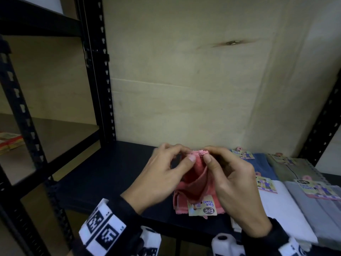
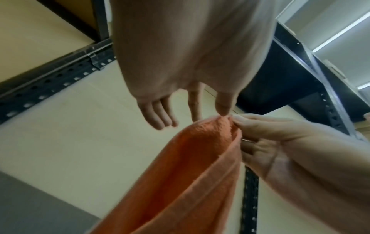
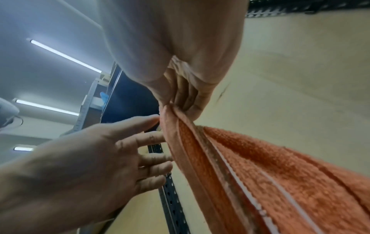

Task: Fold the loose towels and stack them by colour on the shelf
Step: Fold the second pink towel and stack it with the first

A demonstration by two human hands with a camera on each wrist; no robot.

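Lifting the pink towel by its top edge, mid-fold, over the dark shelf.

The right hand [image 1: 228, 180] pinches the pink towel [image 1: 193, 179] at its upper corner; the left hand [image 1: 160, 174] seems to nip the same edge between thumb and forefinger, other fingers spread. The towel's lower part, with its paper label [image 1: 202, 208], rests on the shelf [image 1: 110, 172]. Next, I judge: draw the corners apart, then lay the edge down square.

Black sleeves [image 1: 127, 206] end in white wrist bands [image 1: 102, 228] printed with black square marker patterns.
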